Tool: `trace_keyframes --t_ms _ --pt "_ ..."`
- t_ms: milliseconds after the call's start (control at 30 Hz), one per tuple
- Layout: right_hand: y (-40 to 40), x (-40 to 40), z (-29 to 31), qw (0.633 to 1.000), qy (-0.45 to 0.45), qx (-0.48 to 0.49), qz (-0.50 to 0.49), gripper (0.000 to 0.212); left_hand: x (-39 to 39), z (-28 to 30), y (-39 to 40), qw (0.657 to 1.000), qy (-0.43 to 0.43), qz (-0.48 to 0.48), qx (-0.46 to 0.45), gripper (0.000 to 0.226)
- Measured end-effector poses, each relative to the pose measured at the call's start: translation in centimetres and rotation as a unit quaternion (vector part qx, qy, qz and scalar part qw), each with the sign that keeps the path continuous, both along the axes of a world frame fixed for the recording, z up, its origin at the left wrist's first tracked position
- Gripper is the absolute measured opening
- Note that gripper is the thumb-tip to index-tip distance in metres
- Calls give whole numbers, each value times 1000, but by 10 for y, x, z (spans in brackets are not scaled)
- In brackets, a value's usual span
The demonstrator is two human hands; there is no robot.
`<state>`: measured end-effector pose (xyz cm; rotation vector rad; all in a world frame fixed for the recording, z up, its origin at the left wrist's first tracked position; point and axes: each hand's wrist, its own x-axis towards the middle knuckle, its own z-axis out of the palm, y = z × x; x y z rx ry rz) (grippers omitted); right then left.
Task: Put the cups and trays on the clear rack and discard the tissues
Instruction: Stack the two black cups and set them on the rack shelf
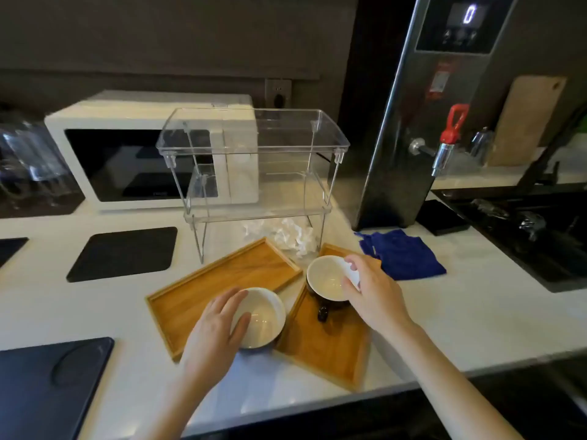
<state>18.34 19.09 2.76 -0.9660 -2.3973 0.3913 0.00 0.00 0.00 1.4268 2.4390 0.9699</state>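
Two wooden trays lie side by side on the white counter: the left tray (222, 281) and the right tray (330, 350). A dark cup with a white inside (265, 319) sits at the left tray's near right corner, and my left hand (212, 331) grips its rim. A second dark cup (324, 276), handle pointing toward me, stands on the right tray with my right hand (371, 290) closed on its right rim. Crumpled white tissues (292, 235) lie under the two-tier clear rack (254, 147), just behind the trays.
A white microwave (127, 154) stands behind the rack. A tall steel water boiler (422, 122) rises at the right, with a blue cloth (403, 254) at its foot. Black mats (124, 254) lie on the left; a dark sink (524, 236) is far right.
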Motion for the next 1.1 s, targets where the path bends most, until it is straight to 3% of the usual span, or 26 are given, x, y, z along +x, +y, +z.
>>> trace_keyframes --t_ms 100,167,333,467,667,833,1000,1100 --pt "5 1 -9 993 10 -75 -90 50 3 -7 -1 999 -30 24 8 50" --pt "4 1 -15 977 52 -177 -109 49 6 -12 -3 997 -66 39 4 52" --pt "5 -2 -21 880 166 -417 -154 36 10 -22 -7 983 -153 95 32 51" --pt "7 -1 -23 834 198 -487 -165 25 9 -28 -10 977 -165 123 54 41" --pt "9 -3 -20 789 235 -540 -172 33 -3 -33 -23 960 -231 135 79 16" --pt "2 -12 -6 782 263 -547 -146 25 -7 -26 -30 926 -342 115 113 21" --pt "-8 -28 13 823 249 -506 -67 5 -7 -21 -36 890 -430 97 120 20" --pt "-17 -41 21 839 233 -491 -18 5 -5 -19 -38 879 -448 91 138 20"
